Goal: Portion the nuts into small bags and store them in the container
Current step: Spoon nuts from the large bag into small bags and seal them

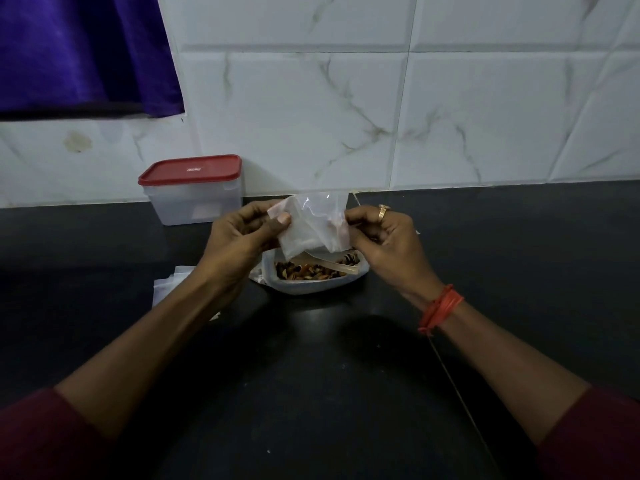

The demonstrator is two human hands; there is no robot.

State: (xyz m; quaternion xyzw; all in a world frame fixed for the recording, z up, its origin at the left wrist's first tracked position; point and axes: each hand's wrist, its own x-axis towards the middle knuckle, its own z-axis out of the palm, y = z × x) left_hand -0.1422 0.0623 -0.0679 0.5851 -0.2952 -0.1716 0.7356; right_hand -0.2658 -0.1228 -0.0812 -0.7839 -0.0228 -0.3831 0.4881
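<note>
A small clear zip bag (311, 225) hangs between both hands above the counter. My left hand (242, 237) pinches its left top edge with thumb and fingers. My right hand (384, 237) pinches its right top edge. The bag looks empty. Directly below it sits an open white tub of mixed nuts (311, 273) with a pale plastic scoop (329, 265) lying in it. A translucent container with a red lid (194, 188), closed, stands at the back left against the wall.
Several flat spare bags (171, 282) lie on the black counter (311, 375) left of the tub, partly hidden by my left forearm. A white tiled wall (415, 116) bounds the back. A purple cloth (86, 53) hangs at the upper left.
</note>
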